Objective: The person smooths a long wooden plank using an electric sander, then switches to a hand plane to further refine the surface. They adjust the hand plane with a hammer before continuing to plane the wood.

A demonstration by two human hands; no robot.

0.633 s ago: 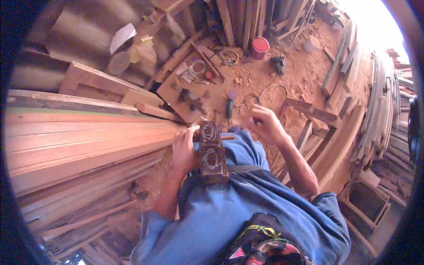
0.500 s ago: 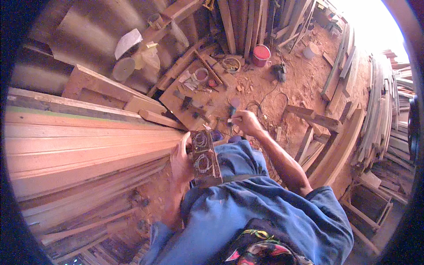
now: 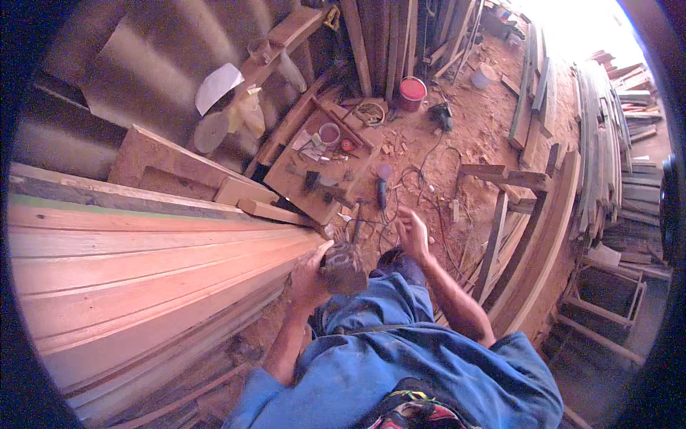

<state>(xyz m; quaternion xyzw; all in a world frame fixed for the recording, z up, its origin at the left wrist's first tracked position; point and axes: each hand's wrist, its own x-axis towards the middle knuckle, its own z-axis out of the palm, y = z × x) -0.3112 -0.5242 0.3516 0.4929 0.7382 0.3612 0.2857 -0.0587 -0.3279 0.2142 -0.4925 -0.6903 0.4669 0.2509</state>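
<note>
My left hand [image 3: 309, 277] grips a dark, dusty block-like object [image 3: 346, 270] in front of my waist. It is blurred, and its kind cannot be made out. Beside that hand lie long planed boards [image 3: 164, 254], stacked to the left. My right hand [image 3: 412, 234] hangs over the sawdust in front of my legs, holding nothing, its fingers loosely apart. Just ahead of it a slim blue-bodied tool [image 3: 381, 194] rests on the ground, with a round purplish piece [image 3: 384, 171] at its far end.
A low wooden platform [image 3: 296, 187] ahead carries a clear cup [image 3: 329, 134] and small tools. Beyond stand a red-lidded bucket [image 3: 412, 93] and a dark power tool [image 3: 441, 114]. Cables [image 3: 421, 175] trail over the sawdust. A timber trestle [image 3: 504, 175] and lumber piles [image 3: 604, 136] stand right.
My right hand has moved slightly right and nearer, its pinched fingers loosening. The block in my left hand has turned; its face with two round wire-like coils no longer shows clearly.
</note>
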